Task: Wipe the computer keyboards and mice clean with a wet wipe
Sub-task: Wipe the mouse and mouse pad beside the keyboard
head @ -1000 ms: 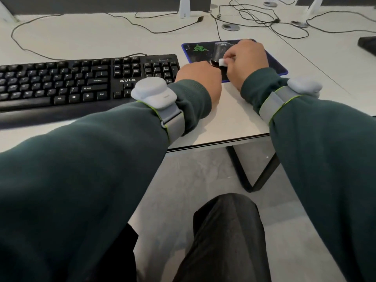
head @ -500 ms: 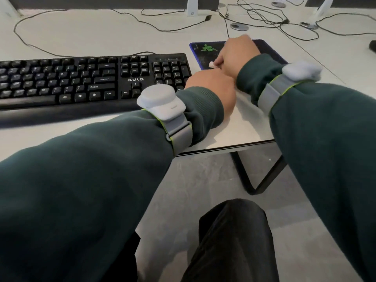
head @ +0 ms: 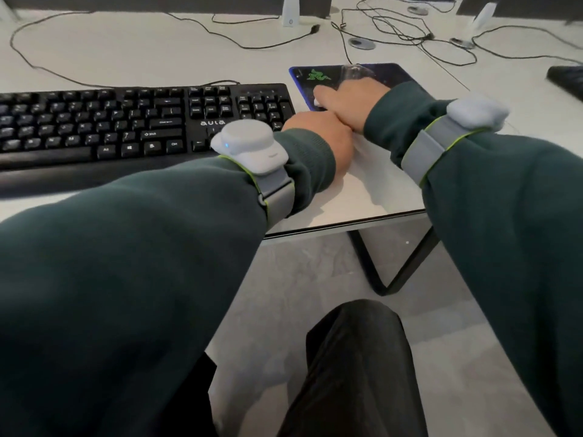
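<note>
Pinching the wet wipe (head: 316, 101) are right hand (head: 350, 102) fingers; left hand (head: 318, 138) fingers hidden.

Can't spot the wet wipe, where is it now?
Head view, right of centre: the wet wipe peeks from under the right hand at the left edge of the mouse pad, beside the keyboard.

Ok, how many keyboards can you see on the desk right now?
1 for certain: the black aula keyboard, left of the mouse pad on the white desk. A dark object cut off at the right edge may be a second one.
</note>
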